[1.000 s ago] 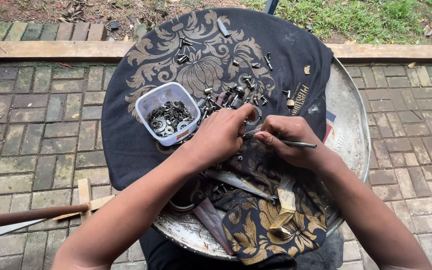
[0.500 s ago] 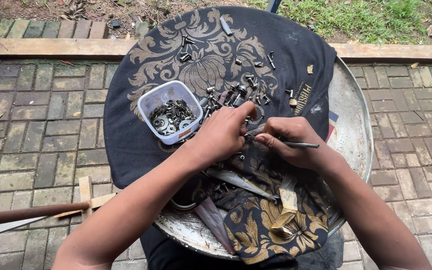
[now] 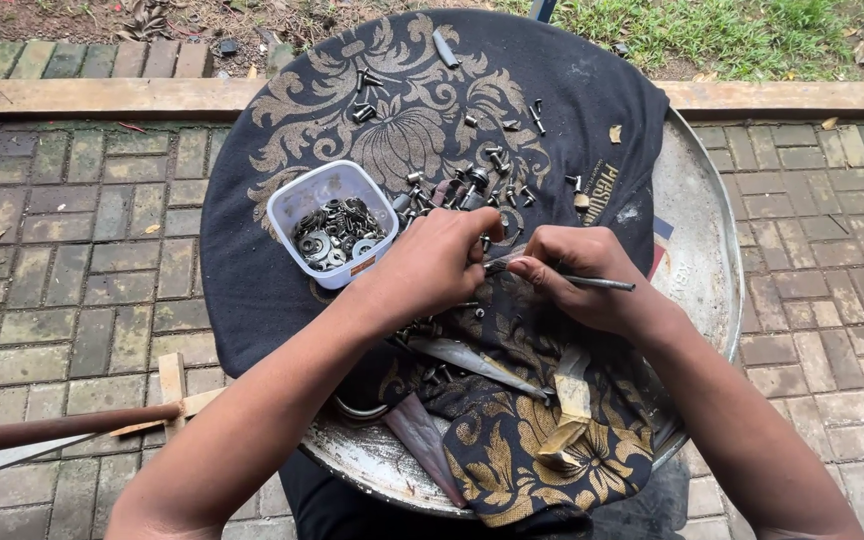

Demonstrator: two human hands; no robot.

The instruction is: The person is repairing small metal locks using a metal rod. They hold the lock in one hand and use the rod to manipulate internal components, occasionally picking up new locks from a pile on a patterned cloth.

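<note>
While pinching near centre of the cloth: left hand [image 3: 439, 262] curled tight, fingertips closed on something small at the tip of a thin metal rod [image 3: 592, 282], possibly a nut, too small to tell. Right hand [image 3: 584, 277] fisted around that rod, shaft sticking out toward the right. Hands nearly touching. Just left of left hand: white plastic tub [image 3: 333, 222] full of washers. Beyond the knuckles: loose bolts [image 3: 482, 172] scattered on the black patterned cloth [image 3: 282, 110]. Below the wrists: blades, cluttered. Cloth draped over round metal tray [image 3: 697, 210]; bare rim strip open at right. Brick paving [image 3: 72, 220] all round; wooden-handled tool [image 3: 62, 428] lower left.
</note>
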